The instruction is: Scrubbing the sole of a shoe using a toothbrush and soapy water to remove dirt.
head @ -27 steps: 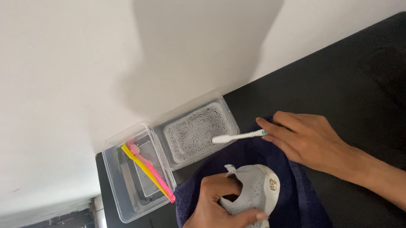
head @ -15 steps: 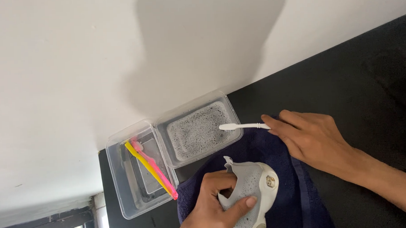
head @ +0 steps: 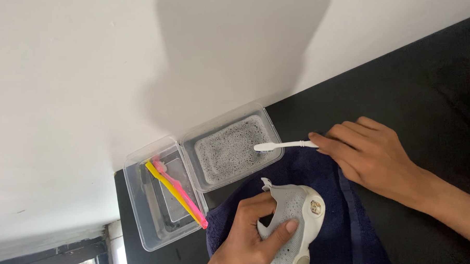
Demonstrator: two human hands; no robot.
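Observation:
My left hand grips a grey mesh sneaker with a white sole, fingers inside its opening and thumb across its side; the shoe rests on a dark blue towel. My right hand holds a white toothbrush by the handle. Its head reaches over the rim of a clear plastic tub of foamy water.
A second clear tub stands left of the foamy one, with a yellow toothbrush and a pink toothbrush laid across it. Everything sits on a black tabletop against a white wall. A window frame shows at the lower left.
My right hand has carried the white toothbrush slightly up and right, its head now at the foamy tub's rim. The left hand keeps hold of the sneaker.

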